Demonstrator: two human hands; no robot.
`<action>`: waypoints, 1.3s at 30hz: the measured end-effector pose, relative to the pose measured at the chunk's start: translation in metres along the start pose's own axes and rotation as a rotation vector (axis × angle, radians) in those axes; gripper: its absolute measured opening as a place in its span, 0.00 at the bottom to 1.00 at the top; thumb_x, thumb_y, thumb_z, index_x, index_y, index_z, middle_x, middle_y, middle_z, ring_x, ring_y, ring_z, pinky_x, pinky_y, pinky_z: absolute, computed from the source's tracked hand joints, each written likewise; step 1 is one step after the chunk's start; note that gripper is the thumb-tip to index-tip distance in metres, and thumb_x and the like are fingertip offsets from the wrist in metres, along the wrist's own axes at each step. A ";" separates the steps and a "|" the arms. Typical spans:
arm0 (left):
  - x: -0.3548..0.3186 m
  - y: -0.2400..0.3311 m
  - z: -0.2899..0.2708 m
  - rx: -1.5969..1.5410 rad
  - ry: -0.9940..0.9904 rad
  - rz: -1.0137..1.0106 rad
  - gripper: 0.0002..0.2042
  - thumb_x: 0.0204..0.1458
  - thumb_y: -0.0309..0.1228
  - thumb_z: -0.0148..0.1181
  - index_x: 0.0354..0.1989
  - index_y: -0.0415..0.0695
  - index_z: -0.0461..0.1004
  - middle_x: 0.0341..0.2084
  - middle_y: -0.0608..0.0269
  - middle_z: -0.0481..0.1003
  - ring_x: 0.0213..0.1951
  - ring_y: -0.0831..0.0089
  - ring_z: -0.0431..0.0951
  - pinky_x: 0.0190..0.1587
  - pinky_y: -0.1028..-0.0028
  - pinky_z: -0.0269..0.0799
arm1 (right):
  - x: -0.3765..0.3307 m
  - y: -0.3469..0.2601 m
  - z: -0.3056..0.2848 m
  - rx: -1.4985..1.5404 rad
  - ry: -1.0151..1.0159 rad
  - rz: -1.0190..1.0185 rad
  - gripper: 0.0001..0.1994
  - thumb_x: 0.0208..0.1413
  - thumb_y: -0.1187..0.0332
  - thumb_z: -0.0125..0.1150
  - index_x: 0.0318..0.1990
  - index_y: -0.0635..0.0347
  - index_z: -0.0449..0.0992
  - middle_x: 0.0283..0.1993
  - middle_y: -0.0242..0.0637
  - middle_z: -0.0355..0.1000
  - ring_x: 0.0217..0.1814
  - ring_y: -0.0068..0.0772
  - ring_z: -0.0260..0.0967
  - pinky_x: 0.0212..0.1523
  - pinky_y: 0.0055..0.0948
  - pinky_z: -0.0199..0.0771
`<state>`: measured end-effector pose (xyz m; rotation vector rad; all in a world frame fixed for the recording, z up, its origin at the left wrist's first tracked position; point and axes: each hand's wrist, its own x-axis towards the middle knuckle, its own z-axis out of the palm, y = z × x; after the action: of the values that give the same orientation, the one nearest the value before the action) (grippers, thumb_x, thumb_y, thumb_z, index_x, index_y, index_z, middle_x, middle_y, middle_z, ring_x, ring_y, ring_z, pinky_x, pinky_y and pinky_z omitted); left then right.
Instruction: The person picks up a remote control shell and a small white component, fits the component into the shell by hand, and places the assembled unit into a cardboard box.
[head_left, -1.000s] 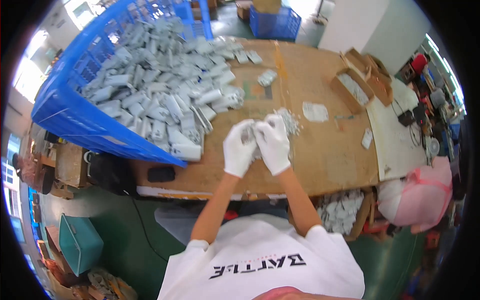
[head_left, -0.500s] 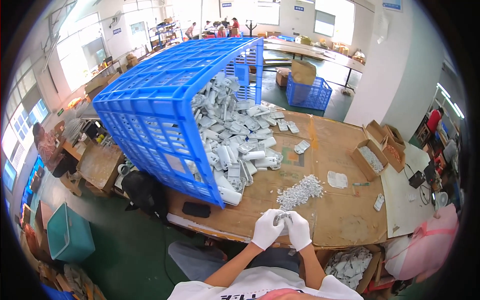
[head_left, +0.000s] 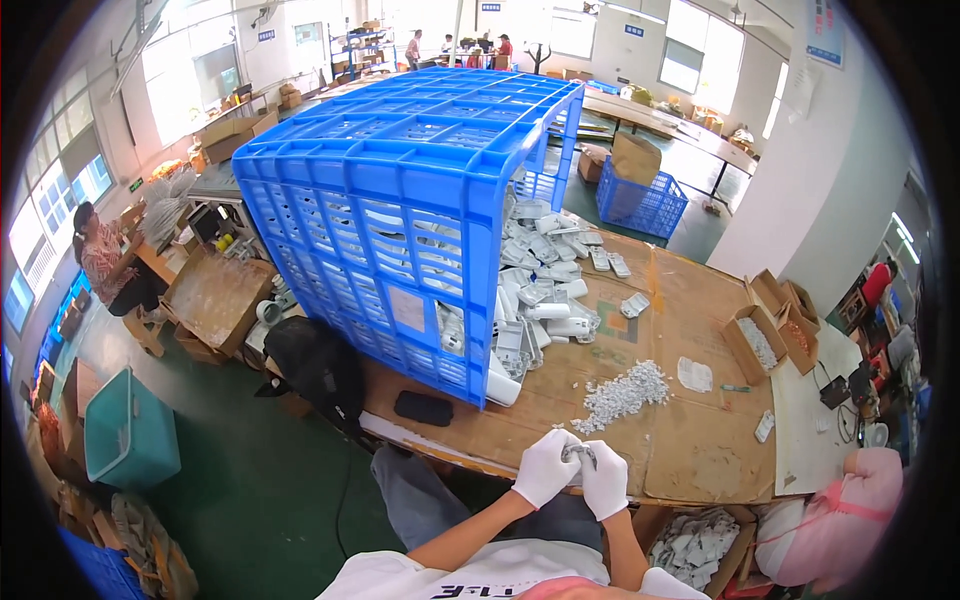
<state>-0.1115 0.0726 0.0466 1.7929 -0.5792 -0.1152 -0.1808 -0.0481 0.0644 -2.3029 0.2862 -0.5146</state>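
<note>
While both gloved hands, left [head_left: 545, 467] and right [head_left: 606, 480], pinch one small grey part [head_left: 580, 453] over the table [head_left: 700, 450] edge, fingers closed on it: seems light, stiff, slippery; I grip the ends.

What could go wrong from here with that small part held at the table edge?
Both gloved hands, left hand and right hand, pinch a small grey part over the table edge; a slip would likely drop it to the floor. The tipped blue crate spills white pieces that might slide further. The heap of small white bits lies close and could be scattered.
</note>
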 end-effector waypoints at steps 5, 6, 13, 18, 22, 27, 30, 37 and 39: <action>-0.006 -0.004 0.006 0.026 0.045 0.031 0.05 0.51 0.26 0.60 0.37 0.43 0.75 0.31 0.53 0.77 0.35 0.54 0.80 0.38 0.61 0.76 | -0.009 0.003 0.009 -0.058 0.115 -0.062 0.04 0.57 0.73 0.63 0.38 0.63 0.77 0.28 0.49 0.74 0.31 0.49 0.76 0.32 0.39 0.73; -0.009 -0.002 0.007 0.029 0.054 0.028 0.06 0.51 0.26 0.59 0.37 0.44 0.74 0.32 0.53 0.77 0.36 0.51 0.80 0.39 0.59 0.76 | -0.009 0.005 0.012 -0.049 0.143 -0.074 0.04 0.57 0.74 0.62 0.38 0.63 0.77 0.28 0.49 0.74 0.31 0.49 0.77 0.33 0.39 0.73; -0.001 0.009 0.008 0.101 -0.015 -0.030 0.06 0.52 0.28 0.59 0.38 0.44 0.75 0.35 0.52 0.77 0.39 0.49 0.80 0.42 0.56 0.76 | -0.011 0.000 -0.007 0.187 0.099 0.095 0.17 0.59 0.78 0.59 0.56 0.64 0.74 0.44 0.46 0.80 0.47 0.37 0.80 0.51 0.33 0.77; 0.022 0.013 0.008 0.084 0.066 0.102 0.06 0.48 0.24 0.60 0.35 0.42 0.79 0.36 0.49 0.79 0.42 0.52 0.81 0.46 0.60 0.77 | 0.003 -0.002 -0.012 0.329 0.158 0.087 0.17 0.61 0.78 0.56 0.58 0.69 0.71 0.55 0.46 0.75 0.59 0.36 0.73 0.62 0.34 0.71; 0.044 0.027 0.003 -0.016 0.096 0.051 0.04 0.50 0.21 0.61 0.34 0.39 0.76 0.28 0.53 0.77 0.31 0.61 0.80 0.36 0.67 0.76 | 0.014 -0.004 -0.018 0.236 0.109 0.042 0.17 0.58 0.75 0.61 0.56 0.62 0.74 0.47 0.48 0.78 0.48 0.42 0.78 0.50 0.33 0.77; 0.037 0.037 0.027 0.014 0.032 0.107 0.05 0.52 0.21 0.60 0.36 0.39 0.74 0.29 0.54 0.77 0.30 0.62 0.79 0.35 0.68 0.74 | -0.003 0.023 -0.029 0.263 0.125 0.165 0.12 0.59 0.76 0.58 0.50 0.62 0.75 0.40 0.47 0.78 0.39 0.44 0.79 0.42 0.35 0.77; 0.030 0.048 0.033 -0.004 0.023 0.085 0.05 0.52 0.20 0.60 0.36 0.39 0.74 0.29 0.55 0.77 0.30 0.63 0.78 0.35 0.69 0.74 | -0.012 0.024 -0.036 0.290 0.149 0.179 0.11 0.60 0.76 0.57 0.49 0.62 0.76 0.40 0.47 0.78 0.37 0.44 0.78 0.41 0.35 0.77; 0.019 0.056 0.034 -0.019 -0.081 0.126 0.10 0.52 0.18 0.59 0.42 0.39 0.75 0.32 0.62 0.78 0.32 0.79 0.76 0.39 0.76 0.73 | -0.028 0.023 -0.036 0.311 0.257 0.203 0.09 0.61 0.76 0.56 0.47 0.63 0.77 0.37 0.45 0.77 0.36 0.41 0.78 0.39 0.33 0.77; 0.019 0.059 0.037 -0.021 -0.073 0.127 0.10 0.52 0.18 0.59 0.43 0.39 0.75 0.32 0.62 0.78 0.33 0.79 0.76 0.39 0.77 0.74 | -0.025 0.023 -0.039 0.302 0.297 0.185 0.09 0.60 0.76 0.57 0.47 0.63 0.77 0.37 0.44 0.77 0.36 0.39 0.79 0.39 0.32 0.77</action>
<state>-0.1282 0.0207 0.0942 1.7326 -0.7396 -0.0999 -0.2216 -0.0803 0.0663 -1.8848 0.5223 -0.7505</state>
